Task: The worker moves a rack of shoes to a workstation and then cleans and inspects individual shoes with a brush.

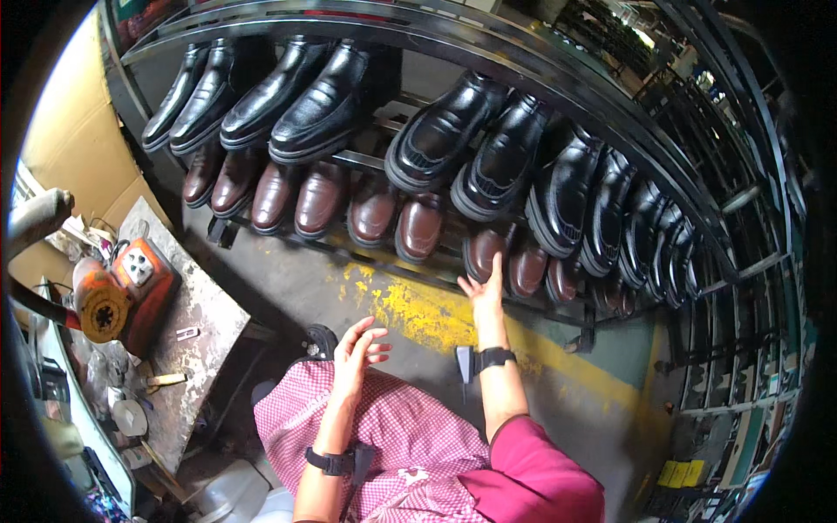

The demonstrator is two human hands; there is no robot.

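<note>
My right hand (485, 286) reaches forward with its fingers spread, holding nothing. It is nearest to a brown leather shoe (486, 254) on the lower shelf; whether a fingertip touches the shoe I cannot tell. My left hand (357, 347) hangs above my checked apron (410, 418), fingers apart and slightly curled, with nothing in it. More brown shoes (370, 213) line the lower shelf. Above them stands a row of black shoes (501, 161), toes toward me.
The metal shoe rack (349, 28) spans the far side and curves right. At left a worn workbench (205, 322) carries an orange machine (139, 288) and small tools. Further racks (741, 375) stand at the right. Yellow paint (418, 309) marks the floor.
</note>
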